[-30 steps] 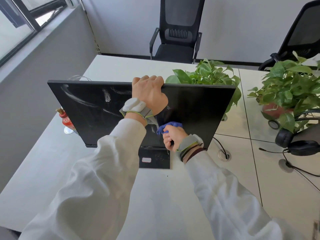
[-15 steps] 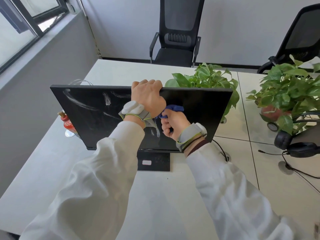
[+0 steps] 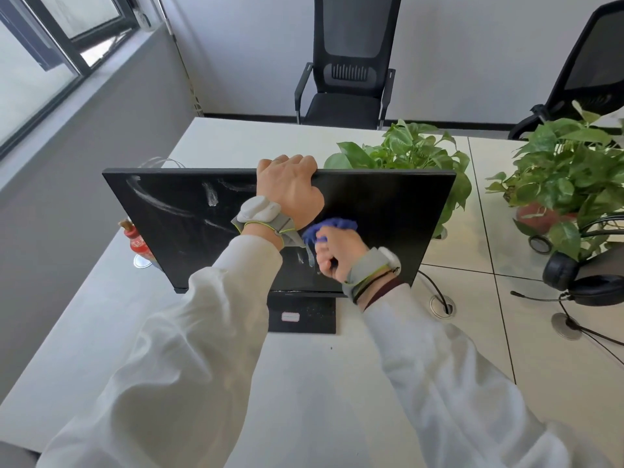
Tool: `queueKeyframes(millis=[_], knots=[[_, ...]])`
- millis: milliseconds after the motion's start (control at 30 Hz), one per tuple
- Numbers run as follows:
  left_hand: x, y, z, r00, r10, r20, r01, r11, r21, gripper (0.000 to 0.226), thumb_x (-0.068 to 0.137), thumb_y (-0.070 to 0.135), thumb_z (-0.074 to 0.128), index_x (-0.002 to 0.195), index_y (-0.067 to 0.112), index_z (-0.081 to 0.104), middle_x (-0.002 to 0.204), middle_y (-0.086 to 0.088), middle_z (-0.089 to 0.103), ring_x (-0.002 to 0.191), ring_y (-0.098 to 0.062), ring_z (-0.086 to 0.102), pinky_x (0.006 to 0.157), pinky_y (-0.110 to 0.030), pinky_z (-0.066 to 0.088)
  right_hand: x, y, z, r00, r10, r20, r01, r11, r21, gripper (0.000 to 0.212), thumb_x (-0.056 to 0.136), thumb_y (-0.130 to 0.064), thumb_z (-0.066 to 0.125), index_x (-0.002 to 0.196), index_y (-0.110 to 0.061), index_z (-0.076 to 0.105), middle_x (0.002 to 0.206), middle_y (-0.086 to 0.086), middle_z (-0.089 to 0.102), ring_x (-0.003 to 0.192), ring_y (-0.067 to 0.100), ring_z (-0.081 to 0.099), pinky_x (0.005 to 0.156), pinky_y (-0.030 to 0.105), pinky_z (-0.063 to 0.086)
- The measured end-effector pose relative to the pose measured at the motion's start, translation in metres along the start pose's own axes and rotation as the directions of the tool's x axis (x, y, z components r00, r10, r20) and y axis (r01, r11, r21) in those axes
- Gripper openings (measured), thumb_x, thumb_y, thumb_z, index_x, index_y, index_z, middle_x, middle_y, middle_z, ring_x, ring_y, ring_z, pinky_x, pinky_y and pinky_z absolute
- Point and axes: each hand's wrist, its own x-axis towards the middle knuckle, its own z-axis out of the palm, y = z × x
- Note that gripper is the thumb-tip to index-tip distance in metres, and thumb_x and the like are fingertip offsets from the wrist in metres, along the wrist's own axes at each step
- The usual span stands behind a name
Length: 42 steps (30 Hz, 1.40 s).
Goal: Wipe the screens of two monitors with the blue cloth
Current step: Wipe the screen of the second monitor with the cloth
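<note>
A black monitor stands on a white desk, its dark screen marked with white smears on the left half and near the middle. My left hand grips the monitor's top edge, fingers curled over it. My right hand holds a bunched blue cloth against the screen just right of centre, below my left hand. Only one monitor is in view.
The monitor's black base sits on the white desk. Two potted plants stand behind and to the right. A black headset lies at the right edge, a red bottle behind the screen's left side. Office chairs stand beyond the desk.
My right hand with the blue cloth went up the screen toward my left hand, then came back down a little. My left hand kept its grip on the top edge.
</note>
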Motion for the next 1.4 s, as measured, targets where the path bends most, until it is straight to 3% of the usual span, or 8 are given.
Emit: queueKeyframes(millis=[100,167,433,600,700,900,1067,1400], knots=[[0.000,0.002,0.001,1.000,0.009,0.012,-0.009,1.000,0.014,0.018,0.066,0.026,0.034,0.081,0.020,0.042,0.077,0.005,0.049,0.077,-0.023,0.041,0.082,-0.038,0.030,-0.029,-0.035,0.018,0.977,-0.210,-0.031,0.211,0.977,0.012,0.032,0.095,-0.017,0.042,0.063,-0.021,0.039,0.044,-0.010,0.033,0.034,0.005,0.023,0.036,0.013,0.018],[0.001,0.001,0.000,1.000,0.001,0.031,-0.002,1.000,0.021,0.020,0.066,0.027,0.033,0.082,0.021,0.043,0.079,0.005,0.050,0.079,-0.023,0.041,0.084,-0.039,0.031,-0.034,-0.043,0.019,0.976,-0.218,-0.007,0.218,0.976,0.022,0.031,0.095,-0.018,0.042,0.064,-0.022,0.037,0.045,-0.011,0.031,0.035,0.005,0.022,0.037,0.015,0.017],[0.003,0.001,0.002,0.999,-0.007,0.033,0.007,1.000,0.004,0.023,0.065,0.023,0.031,0.083,0.019,0.045,0.077,0.003,0.053,0.079,-0.025,0.045,0.084,-0.038,0.032,0.013,0.022,-0.014,0.993,0.111,-0.028,-0.112,0.993,-0.043,0.037,0.095,-0.019,0.036,0.059,-0.024,0.030,0.039,-0.010,0.029,0.028,0.003,0.028,0.034,0.012,0.019],[0.002,0.000,0.001,0.999,-0.016,0.044,0.015,1.000,0.011,0.023,0.065,0.022,0.032,0.084,0.019,0.045,0.079,0.004,0.053,0.080,-0.024,0.045,0.086,-0.038,0.033,0.023,0.027,-0.020,0.984,0.176,0.030,-0.177,0.984,0.023,0.053,0.098,-0.022,0.032,0.045,-0.021,0.034,0.037,-0.009,0.030,0.027,0.004,0.031,0.030,0.012,0.023],[0.005,-0.003,0.002,0.999,-0.004,0.054,0.003,1.000,0.017,0.027,0.063,0.021,0.032,0.085,0.018,0.047,0.079,0.004,0.053,0.082,-0.025,0.047,0.083,-0.036,0.029,0.011,0.003,-0.011,0.991,0.113,0.077,-0.113,0.994,-0.001,0.052,0.097,-0.022,0.029,0.045,-0.021,0.035,0.038,-0.008,0.030,0.027,0.005,0.029,0.029,0.013,0.020],[0.010,-0.004,-0.003,0.989,-0.001,0.151,-0.004,1.000,0.030,0.036,0.066,0.029,0.035,0.095,0.019,0.054,0.093,0.002,0.060,0.094,-0.027,0.052,0.086,-0.037,0.029,-0.032,-0.055,0.022,0.982,-0.188,0.001,0.188,0.980,-0.070,0.032,0.092,-0.015,0.041,0.061,-0.022,0.034,0.046,-0.010,0.028,0.032,0.005,0.020,0.033,0.013,0.013],[0.013,-0.005,-0.004,0.979,-0.004,0.204,-0.003,0.999,0.034,0.020,0.084,0.029,0.046,0.100,0.021,0.055,0.100,0.002,0.061,0.100,-0.025,0.053,0.091,-0.037,0.032,-0.044,-0.060,0.027,0.961,-0.270,-0.057,0.265,0.960,-0.091,0.032,0.090,-0.016,0.044,0.060,-0.022,0.038,0.049,-0.007,0.030,0.035,0.007,0.021,0.039,0.013,0.012],[0.015,0.001,-0.018,0.953,-0.020,0.304,0.003,0.998,0.056,0.037,0.074,0.018,0.055,0.111,0.021,0.052,0.106,0.003,0.059,0.106,-0.023,0.052,0.094,-0.036,0.033,-0.013,-0.018,0.003,1.000,0.010,-0.006,-0.011,1.000,-0.022,0.030,0.093,-0.022,0.041,0.064,-0.025,0.033,0.050,-0.011,0.030,0.035,0.004,0.025,0.034,0.017,0.016]])
